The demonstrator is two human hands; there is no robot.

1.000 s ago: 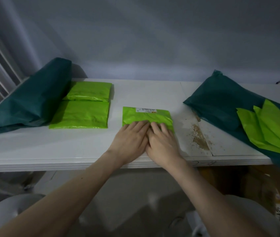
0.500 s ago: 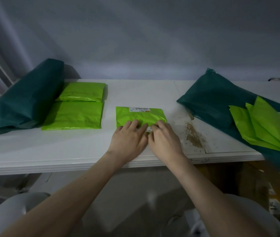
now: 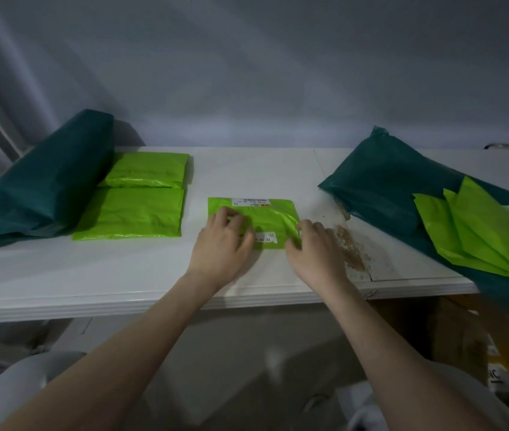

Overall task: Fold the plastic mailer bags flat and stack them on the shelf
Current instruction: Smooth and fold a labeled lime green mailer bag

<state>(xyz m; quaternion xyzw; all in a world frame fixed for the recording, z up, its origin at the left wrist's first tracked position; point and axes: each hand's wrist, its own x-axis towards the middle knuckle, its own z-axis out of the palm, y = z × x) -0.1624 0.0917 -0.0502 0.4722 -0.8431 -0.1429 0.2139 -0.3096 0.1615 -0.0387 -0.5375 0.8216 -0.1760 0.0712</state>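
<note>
A white shelf [image 3: 141, 284] runs across the view, and a person reaches both bare arms up to it from 6 o'clock.

In the middle of the shelf lies a small folded green bag [image 3: 265, 217]. It lies flat. It has a white label [image 3: 250, 202] along its far edge and another white label [image 3: 267, 237] near its front edge.

The left hand [image 3: 222, 244] sits on the bag's left part, at 9 o'clock from the bag's middle. Its fingers are bent and press down on the green plastic. It is not plain if they pinch a fold or only push on it. The right hand [image 3: 315, 250] is at the bag's front right corner, at about 4 o'clock from the bag's middle. Its fingertips curl onto the corner and seem to nip the edge.

At 9 o'clock from the bag, well apart from it, two more folded green bags lie flat on the shelf. The near bag [image 3: 130, 214] touches the far bag [image 3: 148, 169] behind it. Just left of them leans a big dark green bag [image 3: 38, 185].

At 3 o'clock sits another dark green bag [image 3: 380, 185]. Loose light green bags [image 3: 477, 231] lie on top of it, not folded. Between this pile and the right hand, the shelf has a brown scuffed patch [image 3: 351, 247].
</note>
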